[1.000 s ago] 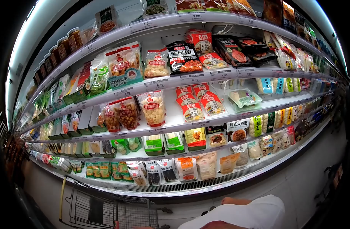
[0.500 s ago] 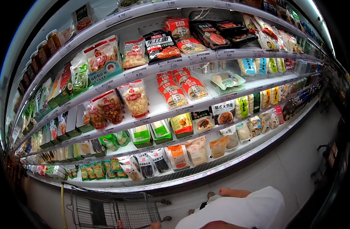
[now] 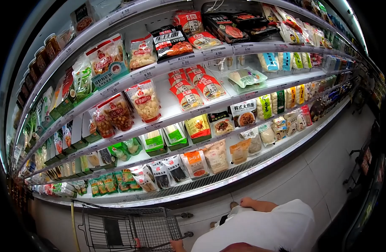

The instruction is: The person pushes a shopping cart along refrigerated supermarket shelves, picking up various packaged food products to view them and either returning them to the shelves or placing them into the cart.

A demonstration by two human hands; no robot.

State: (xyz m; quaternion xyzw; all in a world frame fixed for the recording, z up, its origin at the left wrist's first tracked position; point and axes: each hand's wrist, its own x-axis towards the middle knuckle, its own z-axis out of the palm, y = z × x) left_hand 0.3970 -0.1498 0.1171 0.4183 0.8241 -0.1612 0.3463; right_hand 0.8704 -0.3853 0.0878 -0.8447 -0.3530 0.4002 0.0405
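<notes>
At the bottom of the head view, my left hand (image 3: 176, 245) is closed round the handle of a wire shopping cart (image 3: 157, 229), partly cut off by the frame edge. My right hand (image 3: 246, 202) hangs beside my white shirt (image 3: 260, 227), fingers loosely curled, with nothing visible in it. Neither hand touches the chilled shelves. Nearest my right hand on the lowest shelf are an orange-labelled pouch (image 3: 195, 164), a beige bag (image 3: 216, 156) and an orange-brown packet (image 3: 240, 150).
Higher shelves hold a black noodle pack (image 3: 171, 43), red-and-white packets (image 3: 211, 87), a garlic pouch (image 3: 143, 101) and a pale green package (image 3: 247, 77). The shelf base (image 3: 243, 169) runs along the tiled floor (image 3: 294, 180). Another cart (image 3: 365, 161) stands at the right.
The view has swung, so the shelf goods sit further left and higher. My left hand shows more clearly on the cart handle, and more floor is visible at the right.
</notes>
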